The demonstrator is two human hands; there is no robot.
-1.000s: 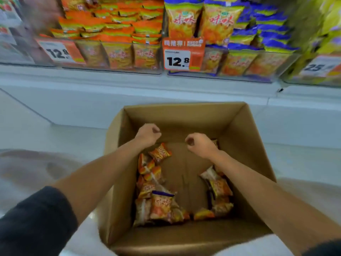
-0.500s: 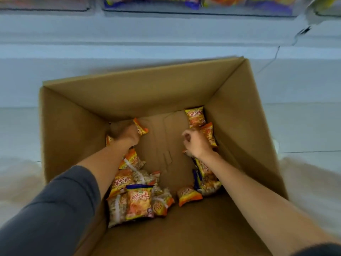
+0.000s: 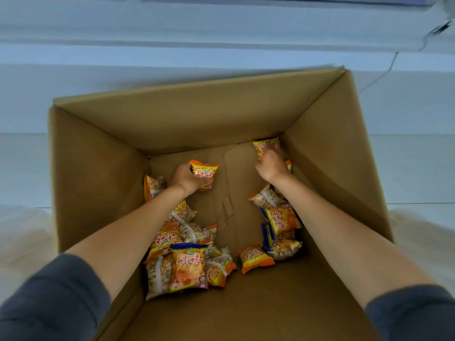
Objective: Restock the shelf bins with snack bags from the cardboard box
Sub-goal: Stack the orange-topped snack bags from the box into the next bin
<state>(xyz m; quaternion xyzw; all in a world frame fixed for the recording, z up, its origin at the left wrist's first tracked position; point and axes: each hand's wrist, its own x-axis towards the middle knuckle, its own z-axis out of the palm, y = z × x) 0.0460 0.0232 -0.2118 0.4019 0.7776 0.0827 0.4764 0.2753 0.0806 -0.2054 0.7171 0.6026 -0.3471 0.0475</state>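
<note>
Two grips, both full: the left hand (image 3: 183,178) holds an orange snack bag (image 3: 205,174) near the far wall of the cardboard box (image 3: 197,119), the right hand (image 3: 270,166) curls on a second bag (image 3: 261,146) (fingers blurred) in its far right corner. Loose bags (image 3: 188,264) lie along both side walls.

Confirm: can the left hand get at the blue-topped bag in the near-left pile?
Reach, probably yes: the blue-topped bag lies uncovered atop the pile. But the left hand has its grip full with an orange bag, so it likely can't take it yet.
</note>
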